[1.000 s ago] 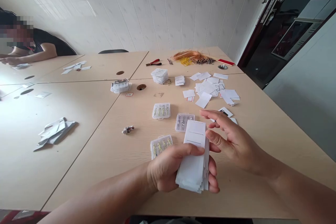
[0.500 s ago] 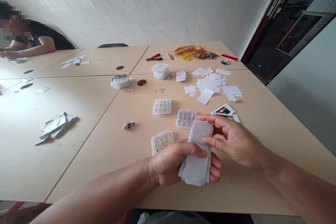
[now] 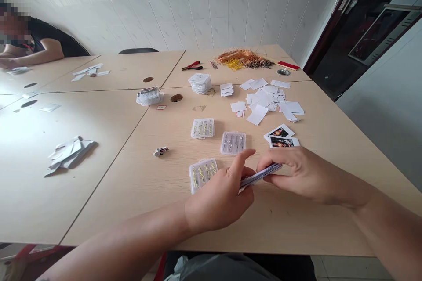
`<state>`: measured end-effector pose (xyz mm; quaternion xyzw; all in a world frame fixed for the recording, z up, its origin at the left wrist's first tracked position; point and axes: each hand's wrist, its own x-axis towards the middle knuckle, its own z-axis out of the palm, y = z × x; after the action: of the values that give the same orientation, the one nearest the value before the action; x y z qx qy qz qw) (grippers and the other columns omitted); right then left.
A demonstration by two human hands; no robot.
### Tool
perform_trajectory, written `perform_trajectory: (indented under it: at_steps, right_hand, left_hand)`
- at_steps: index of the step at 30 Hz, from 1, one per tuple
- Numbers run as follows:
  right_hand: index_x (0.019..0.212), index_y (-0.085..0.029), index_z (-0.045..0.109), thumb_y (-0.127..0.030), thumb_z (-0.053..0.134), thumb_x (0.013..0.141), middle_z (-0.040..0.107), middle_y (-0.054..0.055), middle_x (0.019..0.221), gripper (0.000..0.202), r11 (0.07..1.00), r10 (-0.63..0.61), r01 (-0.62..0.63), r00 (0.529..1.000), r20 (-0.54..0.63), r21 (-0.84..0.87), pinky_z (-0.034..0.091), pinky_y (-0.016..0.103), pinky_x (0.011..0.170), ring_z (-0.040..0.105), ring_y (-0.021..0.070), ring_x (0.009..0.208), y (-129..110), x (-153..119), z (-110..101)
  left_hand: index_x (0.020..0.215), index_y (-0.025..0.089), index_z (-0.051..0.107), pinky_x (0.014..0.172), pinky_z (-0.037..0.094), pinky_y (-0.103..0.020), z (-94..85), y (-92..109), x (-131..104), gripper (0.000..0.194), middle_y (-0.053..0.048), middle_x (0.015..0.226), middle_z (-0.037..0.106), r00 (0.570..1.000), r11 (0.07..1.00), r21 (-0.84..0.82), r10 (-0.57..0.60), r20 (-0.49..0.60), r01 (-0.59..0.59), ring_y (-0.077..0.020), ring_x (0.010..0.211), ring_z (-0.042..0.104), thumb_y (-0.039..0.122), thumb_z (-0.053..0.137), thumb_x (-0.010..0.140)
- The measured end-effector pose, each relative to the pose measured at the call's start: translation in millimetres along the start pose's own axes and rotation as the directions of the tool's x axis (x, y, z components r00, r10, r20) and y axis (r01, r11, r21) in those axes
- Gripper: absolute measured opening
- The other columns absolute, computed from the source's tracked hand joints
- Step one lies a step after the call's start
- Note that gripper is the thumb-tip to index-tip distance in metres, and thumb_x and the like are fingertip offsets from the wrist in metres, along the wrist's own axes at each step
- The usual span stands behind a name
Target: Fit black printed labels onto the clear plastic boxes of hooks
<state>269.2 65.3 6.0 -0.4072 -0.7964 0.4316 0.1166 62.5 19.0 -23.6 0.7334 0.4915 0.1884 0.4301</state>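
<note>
Stack of paper slips (image 3: 260,176) held tilted, nearly edge-on, above the worktop (image 3: 138,204): left hand (image 3: 219,199) grasping its left end, right hand (image 3: 306,175) pinching the other end between thumb and fingers. Likeliest trouble, as I judge it: slips fanning or sliding out if either grip slackens or the ends get pushed unevenly, creasing if squeezed too hard. Left hand overlaps a corner of the clear plastic case of yellow pieces (image 3: 202,171) in view, contact unclear; a low sweep there might nudge it.
</note>
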Motion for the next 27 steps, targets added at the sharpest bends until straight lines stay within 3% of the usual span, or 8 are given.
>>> perform_trajectory:
  at_steps: [2, 5, 8, 11, 14, 19, 23, 27]
  right_hand:
    - [0.086, -0.028, 0.07, -0.022, 0.055, 0.089, 0.071, -0.004, 0.081, 0.016, 0.993, 0.09, -0.09, 0.996, -0.006, -0.072, 0.042, 0.026, 0.061, 0.061, 0.0138, 0.071, 2, 2, -4]
    - [0.086, -0.025, 0.068, -0.013, 0.052, 0.085, 0.071, -0.003, 0.084, 0.02, 0.976, 0.132, -0.122, 0.99, 0.047, -0.179, 0.043, 0.027, 0.063, 0.063, 0.0154, 0.074, 7, 6, -6]
    - [0.093, -0.025, 0.071, -0.007, 0.048, 0.082, 0.075, 0.001, 0.096, 0.031, 0.965, 0.068, -0.046, 0.995, 0.075, -0.259, 0.049, 0.032, 0.076, 0.067, 0.0207, 0.09, 11, 8, -2]
    - [0.115, -0.026, 0.071, -0.007, 0.051, 0.083, 0.074, 0.005, 0.116, 0.042, 0.946, -0.052, 0.075, 0.995, 0.082, -0.315, 0.051, 0.04, 0.092, 0.066, 0.0265, 0.11, 14, 8, 3]
    - [0.131, -0.026, 0.065, -0.011, 0.054, 0.085, 0.071, 0.008, 0.125, 0.049, 0.933, -0.129, 0.15, 0.988, 0.086, -0.326, 0.049, 0.047, 0.102, 0.063, 0.0292, 0.119, 15, 8, 10]
    - [0.131, -0.024, 0.064, -0.006, 0.047, 0.086, 0.071, 0.01, 0.127, 0.051, 0.929, -0.155, 0.17, 0.985, 0.073, -0.329, 0.049, 0.049, 0.105, 0.063, 0.0287, 0.121, 15, 8, 15]
    - [0.124, -0.023, 0.068, -0.014, 0.055, 0.087, 0.07, 0.01, 0.126, 0.04, 0.937, -0.096, 0.121, 0.991, 0.09, -0.329, 0.049, 0.052, 0.105, 0.063, 0.0313, 0.121, 11, 5, 6]
    - [0.113, -0.022, 0.07, -0.011, 0.047, 0.09, 0.072, 0.008, 0.116, 0.034, 0.934, -0.062, 0.083, 0.996, 0.071, -0.347, 0.052, 0.049, 0.098, 0.066, 0.0282, 0.113, 12, 2, 3]
  left_hand:
    - [0.135, 0.022, 0.041, 0.075, 0.05, -0.035, 1.4, -3, 0, 0.053, -0.006, 0.106, 0.077, 0.997, 0.988, 0.147, 0.05, -0.052, -0.042, -0.0204, 0.08, 0.068, 0.01, 0.047, 0.084]
    - [0.118, 0.019, 0.055, 0.078, 0.052, -0.039, -0.7, -4, 2, 0.031, -0.01, 0.101, 0.076, 0.99, 0.922, 0.37, 0.136, -0.047, -0.11, -0.0265, 0.092, 0.068, 0.012, 0.044, 0.09]
    - [0.108, 0.017, 0.062, 0.082, 0.052, -0.045, -4.3, -1, 5, 0.022, -0.013, 0.099, 0.074, 0.988, 0.859, 0.491, 0.154, 0.016, -0.142, -0.0319, 0.1, 0.065, 0.016, 0.045, 0.094]
    - [0.114, 0.015, 0.063, 0.085, 0.051, -0.051, -5.7, 2, 5, 0.026, -0.016, 0.108, 0.071, 0.991, 0.826, 0.55, 0.128, 0.029, -0.123, -0.0357, 0.104, 0.062, 0.02, 0.045, 0.096]
    - [0.121, 0.015, 0.061, 0.083, 0.052, -0.053, -4.6, 3, 4, 0.03, -0.017, 0.109, 0.068, 0.996, 0.81, 0.58, 0.078, 0.031, -0.081, -0.0365, 0.101, 0.063, 0.023, 0.044, 0.097]
    - [0.12, 0.016, 0.061, 0.069, 0.054, -0.042, -3.1, -2, 4, 0.029, -0.016, 0.109, 0.067, 0.999, 0.858, 0.513, 0.036, 0.008, -0.035, -0.0305, 0.085, 0.068, 0.023, 0.044, 0.098]
    - [0.11, 0.017, 0.065, 0.071, 0.053, -0.038, -4.7, -5, 5, 0.023, -0.012, 0.101, 0.069, 0.997, 0.871, 0.487, 0.079, -0.009, -0.065, -0.0269, 0.081, 0.068, 0.021, 0.046, 0.097]
    - [0.108, 0.016, 0.066, 0.073, 0.053, -0.04, -4.9, -7, 6, 0.021, -0.013, 0.101, 0.071, 0.997, 0.893, 0.448, 0.068, -0.043, -0.042, -0.028, 0.082, 0.068, 0.024, 0.05, 0.097]
